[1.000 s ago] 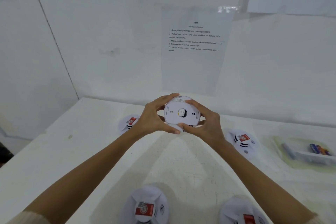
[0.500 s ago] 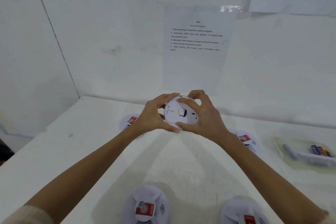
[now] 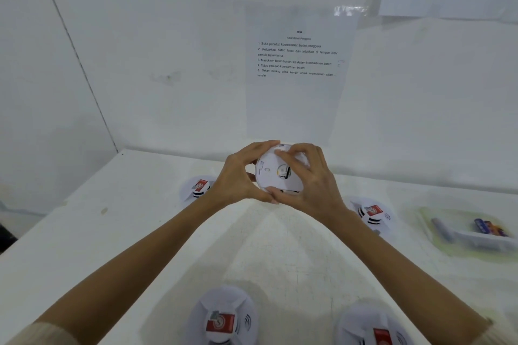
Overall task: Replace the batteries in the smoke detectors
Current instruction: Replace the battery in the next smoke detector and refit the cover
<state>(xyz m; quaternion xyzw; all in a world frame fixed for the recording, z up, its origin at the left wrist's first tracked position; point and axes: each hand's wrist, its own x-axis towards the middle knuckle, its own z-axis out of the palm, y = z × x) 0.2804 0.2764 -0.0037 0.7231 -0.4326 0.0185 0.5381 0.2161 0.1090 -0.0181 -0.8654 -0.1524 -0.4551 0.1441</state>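
Round white plastic smoke detector (image 3: 276, 173) is held over the white desk's (image 3: 280, 246) far middle. Left hand (image 3: 238, 179) and right hand (image 3: 314, 187) grip its rim with curled fingers (image 3: 293, 161) (opening it, I think); next, twist firmly.

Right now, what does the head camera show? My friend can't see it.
The left hand and right hand grip a round white smoke detector over a white table. Four more detectors lie on the table, and a tray at right holds batteries.
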